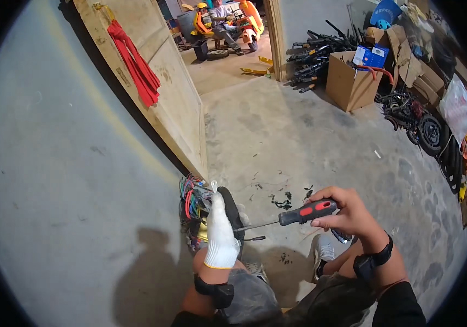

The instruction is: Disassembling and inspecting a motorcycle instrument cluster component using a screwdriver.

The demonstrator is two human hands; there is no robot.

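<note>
My right hand, bare, is closed round the black and red handle of a screwdriver. Its thin metal shaft points left and reaches a black, rounded, elongated part. My left hand wears a white knitted glove and seems closed on that part, steadying it between my knees and the wall. The glove hides most of the fingers and where the screwdriver's tip meets the part. A thin dark rod with a thicker end sticks out below the shaft.
Bundled coloured wires lie against the wall by the open door, where a red cloth hangs. Dark scraps litter the floor. At right stand a cardboard box, black tubes and a wheel. Beyond the doorway, a person sits near an orange scooter.
</note>
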